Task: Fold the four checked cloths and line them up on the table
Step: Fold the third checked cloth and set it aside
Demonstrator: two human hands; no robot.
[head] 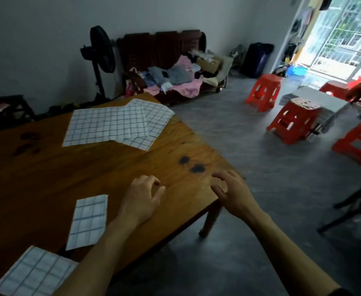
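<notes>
At lower left of the frame two folded cloths [34,272] [88,221] lie in a row on the tabletop [47,178], seemingly the start of the line. Above, two unfolded cloths [105,126] [154,124] overlap, waiting. The left hand [142,199] and right hand [232,192] hover loosely curled, fingers holding nothing, poised to reach.

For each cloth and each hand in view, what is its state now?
Near folded cloth: folded, flat on the table.
Second folded cloth: folded, flat.
Two far cloths: unfolded, overlapping.
Left hand: empty, fingers loosely curled.
Right hand: empty, fingers spread.
</notes>
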